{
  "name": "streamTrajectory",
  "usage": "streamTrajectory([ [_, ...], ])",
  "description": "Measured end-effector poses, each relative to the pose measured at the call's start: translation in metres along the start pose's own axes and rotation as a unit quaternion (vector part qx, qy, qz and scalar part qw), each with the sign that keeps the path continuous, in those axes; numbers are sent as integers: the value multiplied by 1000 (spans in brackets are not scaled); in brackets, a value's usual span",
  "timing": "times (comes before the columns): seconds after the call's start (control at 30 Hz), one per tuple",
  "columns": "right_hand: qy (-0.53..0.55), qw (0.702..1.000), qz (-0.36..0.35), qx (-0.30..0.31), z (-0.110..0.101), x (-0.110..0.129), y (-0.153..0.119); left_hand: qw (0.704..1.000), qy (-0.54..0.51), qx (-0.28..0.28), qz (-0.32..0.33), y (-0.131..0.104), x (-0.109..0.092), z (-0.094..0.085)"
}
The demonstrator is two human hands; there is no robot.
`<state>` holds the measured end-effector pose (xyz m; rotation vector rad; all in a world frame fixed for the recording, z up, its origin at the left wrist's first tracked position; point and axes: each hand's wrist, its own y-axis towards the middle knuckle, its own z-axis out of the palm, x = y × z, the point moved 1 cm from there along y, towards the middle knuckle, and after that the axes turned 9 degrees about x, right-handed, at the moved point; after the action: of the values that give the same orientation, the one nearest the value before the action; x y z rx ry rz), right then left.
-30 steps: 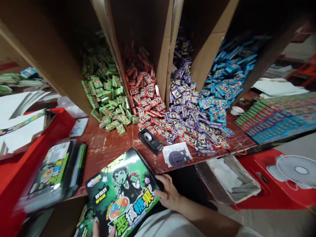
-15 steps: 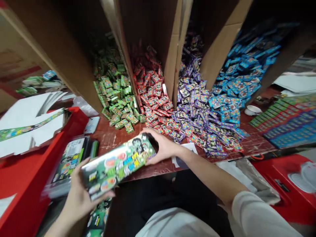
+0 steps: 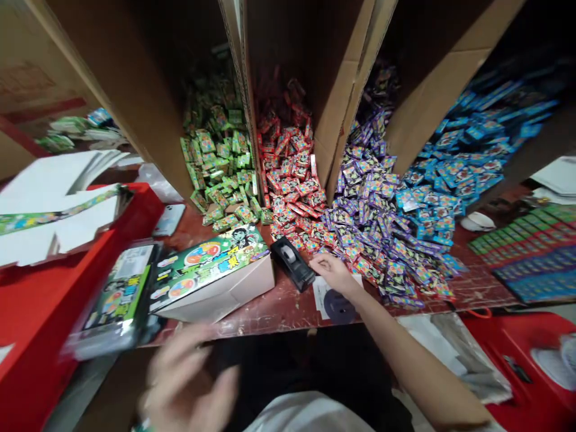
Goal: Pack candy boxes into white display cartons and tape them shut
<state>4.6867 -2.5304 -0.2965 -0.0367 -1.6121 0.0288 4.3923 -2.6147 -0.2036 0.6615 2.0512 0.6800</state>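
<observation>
The green printed carton (image 3: pixel 204 264) rests on the table's front left, a plain white side facing me. To its right stands a black tape dispenser (image 3: pixel 299 273) with a pale roll in it. My right hand (image 3: pixel 335 273) is beside the dispenser's near end, thumb and fingertips pinched together; whatever is between them is too small to make out. Below the table's front edge, my left hand (image 3: pixel 189 378) is blurred by motion, fingers and thumb apart and nothing in them. A dark round disc on white paper (image 3: pixel 339 305) lies under my right wrist.
Green (image 3: pixel 220 180), red (image 3: pixel 292 180), purple (image 3: pixel 369 210) and blue packets (image 3: pixel 445 186) spill from upright cardboard bins. Leftward are a phone (image 3: pixel 168 220), a plastic-wrapped pack (image 3: pixel 119 294) and a red bin (image 3: pixel 40 324). Filled display boxes (image 3: pixel 535 252) stand right.
Both hands have let go of the carton, now set down on the table. My right hand has moved right to the tape dispenser. My left hand has drawn back toward me.
</observation>
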Motion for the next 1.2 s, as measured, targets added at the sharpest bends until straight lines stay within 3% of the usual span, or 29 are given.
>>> streamTrajectory([
  [0.03,-4,1000,12,-1,0,-6,-5,994,-48,95,25,-4,-9,30],
  [0.07,-6,1000,22,-1,2,-10,-8,985,-73,157,0,-8,-12,61],
  [0.1,-6,999,32,1,5,-12,-9,978,-95,181,-48,-10,-9,91],
  [0.13,-4,999,43,3,8,-13,-9,970,-116,185,-103,-11,-2,120],
  [0.2,10,998,63,8,14,-11,-6,965,-134,143,-171,-13,18,163],
  [0.27,36,996,80,15,18,-7,-4,966,-136,108,-190,-17,35,187],
  [0.33,69,993,90,20,18,-2,-4,969,-130,97,-187,-21,43,196],
  [0.47,115,990,75,24,11,8,-23,972,-118,94,-181,-26,39,194],
  [0.53,89,993,74,27,7,7,-37,973,-115,100,-176,-25,36,192],
  [0.67,-99,993,65,-14,2,-8,-56,972,-115,149,-142,-20,34,189],
  [0.8,-253,965,-27,-58,1,-19,-63,971,-109,180,-112,-19,34,191],
  [0.93,-333,936,-94,-65,-16,6,-83,976,-70,174,-113,-22,24,188],
  [1.03,-412,894,-175,6,-30,58,-91,982,-13,169,-81,-19,7,155],
  [1.1,-469,844,-248,80,-28,101,-83,988,29,153,-21,-10,-7,114],
  [1.2,-512,766,-354,160,0,162,-56,978,166,125,26,12,-18,40],
])
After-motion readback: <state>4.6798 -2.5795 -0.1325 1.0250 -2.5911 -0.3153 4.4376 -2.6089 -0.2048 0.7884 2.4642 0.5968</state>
